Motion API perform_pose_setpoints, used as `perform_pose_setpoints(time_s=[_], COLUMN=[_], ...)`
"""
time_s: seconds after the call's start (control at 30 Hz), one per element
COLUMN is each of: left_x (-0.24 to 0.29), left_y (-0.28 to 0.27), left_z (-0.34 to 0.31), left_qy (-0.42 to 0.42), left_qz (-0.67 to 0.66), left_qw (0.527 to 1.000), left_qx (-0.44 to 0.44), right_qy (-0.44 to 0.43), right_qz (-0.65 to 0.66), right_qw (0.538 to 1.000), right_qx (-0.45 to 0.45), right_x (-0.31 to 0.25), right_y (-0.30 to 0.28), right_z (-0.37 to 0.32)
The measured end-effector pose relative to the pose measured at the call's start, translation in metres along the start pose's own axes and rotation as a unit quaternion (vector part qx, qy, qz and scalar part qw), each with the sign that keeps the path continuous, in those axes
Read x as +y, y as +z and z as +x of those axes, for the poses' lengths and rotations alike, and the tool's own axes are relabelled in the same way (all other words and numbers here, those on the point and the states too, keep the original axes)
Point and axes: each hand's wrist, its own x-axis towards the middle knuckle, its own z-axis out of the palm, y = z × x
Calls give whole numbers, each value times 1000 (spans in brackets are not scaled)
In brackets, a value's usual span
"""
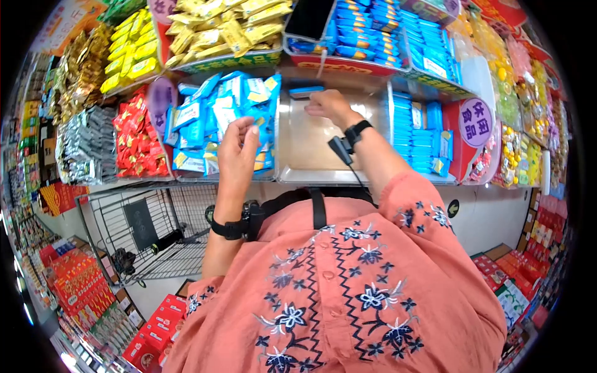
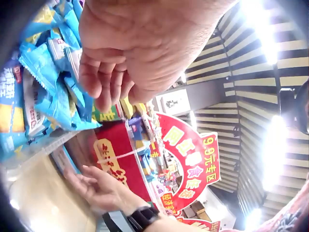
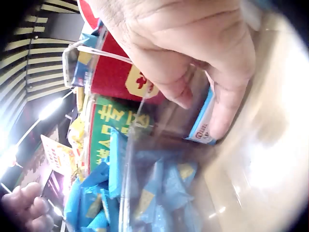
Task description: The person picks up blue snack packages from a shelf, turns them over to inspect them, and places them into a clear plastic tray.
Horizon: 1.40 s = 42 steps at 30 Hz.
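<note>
In the head view, a blue-and-white packet (image 1: pixel 305 92) lies at the back of a clear-walled bin (image 1: pixel 320 149). My right hand (image 1: pixel 336 107) reaches in beside it; in the right wrist view a fingertip of that hand (image 3: pixel 193 43) overlaps the packet (image 3: pixel 205 118), with no clear pinch around it. My left hand (image 1: pixel 238 146) hovers over the neighbouring bin of blue packets (image 1: pixel 199 118), its fingers loosely bent and holding nothing. The left wrist view shows this hand (image 2: pixel 145 48) beside those packets (image 2: pixel 43 72).
Yellow packets (image 1: pixel 230 28) and more blue packets fill the upper row. Red (image 1: pixel 140 143) and silver packets stand left, a bin of blue bars (image 1: pixel 410 133) right. A dark screen (image 1: pixel 309 18) stands above the middle bin. A wire cart (image 1: pixel 149 230) is at lower left.
</note>
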Motion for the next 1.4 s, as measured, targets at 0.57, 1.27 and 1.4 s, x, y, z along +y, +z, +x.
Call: perform_pose_setpoints(time_s=[0.57, 1.27, 1.4], left_x=[-23, 33, 41], left_y=[-33, -15, -9], left_z=[22, 6, 10], left_qy=[11, -63, -83], left_qz=[327, -250, -269], left_qw=[937, 961, 950], left_qx=[121, -99, -133], right_qy=[-56, -134, -134], right_qz=[-160, -139, -161], right_qw=[971, 973, 969], right_qx=[-168, -127, -133], right_x=[-45, -98, -100], right_y=[147, 102, 93], right_z=[-85, -170, -179])
